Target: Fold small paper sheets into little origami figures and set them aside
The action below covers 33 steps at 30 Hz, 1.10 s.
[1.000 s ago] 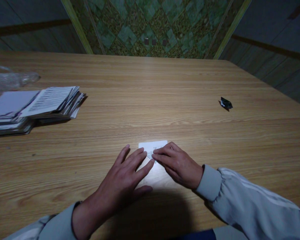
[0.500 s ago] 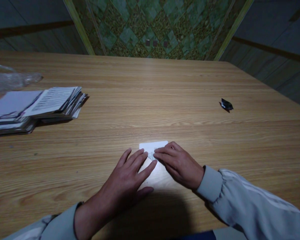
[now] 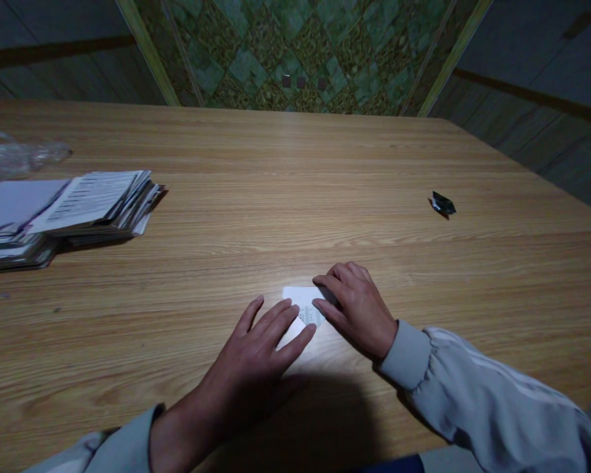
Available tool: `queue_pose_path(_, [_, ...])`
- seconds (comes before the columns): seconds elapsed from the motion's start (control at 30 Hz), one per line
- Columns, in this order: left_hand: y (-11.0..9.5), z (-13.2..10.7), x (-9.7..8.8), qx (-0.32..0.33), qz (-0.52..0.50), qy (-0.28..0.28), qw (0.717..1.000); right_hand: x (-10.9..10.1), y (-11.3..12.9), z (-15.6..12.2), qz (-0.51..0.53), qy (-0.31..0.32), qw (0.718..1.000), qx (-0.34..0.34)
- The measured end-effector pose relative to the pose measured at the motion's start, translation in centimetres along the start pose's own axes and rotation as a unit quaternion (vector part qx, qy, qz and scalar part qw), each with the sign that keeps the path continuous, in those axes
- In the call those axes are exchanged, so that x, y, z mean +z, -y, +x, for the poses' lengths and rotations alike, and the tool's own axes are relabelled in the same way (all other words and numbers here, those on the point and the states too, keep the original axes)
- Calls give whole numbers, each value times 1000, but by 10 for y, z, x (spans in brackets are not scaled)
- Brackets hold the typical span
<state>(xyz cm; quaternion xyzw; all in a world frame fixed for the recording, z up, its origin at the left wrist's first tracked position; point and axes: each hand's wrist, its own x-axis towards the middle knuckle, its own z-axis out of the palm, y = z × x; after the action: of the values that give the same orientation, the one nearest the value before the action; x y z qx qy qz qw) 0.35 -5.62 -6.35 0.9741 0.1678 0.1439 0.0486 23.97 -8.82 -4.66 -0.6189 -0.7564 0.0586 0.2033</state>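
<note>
A small white printed sheet of paper (image 3: 303,304) lies on the wooden table (image 3: 295,197) just in front of me. My left hand (image 3: 256,355) rests flat on its left part, fingers stretched out and spread. My right hand (image 3: 357,305) presses down on the paper's right side with its fingers curled and held together. Most of the sheet is hidden under both hands.
A stack of printed papers (image 3: 64,210) sits at the table's left edge, with crumpled clear plastic (image 3: 14,157) behind it. A small dark folded paper piece (image 3: 443,203) lies at the far right. A green patterned floor shows beyond the table.
My right hand has shifted a little to the right and forward over the paper. The visible part of the sheet has become smaller. The left hand stays flat.
</note>
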Motion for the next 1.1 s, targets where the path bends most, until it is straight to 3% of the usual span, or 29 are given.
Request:
queue_pose_path(0.27, [0, 0, -1, -14, -23, 0, 1000, -4, 0, 1, 58, 10, 997, 46])
queue_pose_path(0.67, [2, 0, 0, 7, -17, 1, 1000, -5, 1, 0, 65, 12, 996, 61])
queue_pose_path(0.87, [1, 1, -2, 9, -26, 7, 1000, -12, 6, -1, 51, 50, 995, 76])
queue_pose_path(1.1, [0, -1, -1, 11, -30, 7, 999, -9, 4, -1, 92, 46, 992, 69])
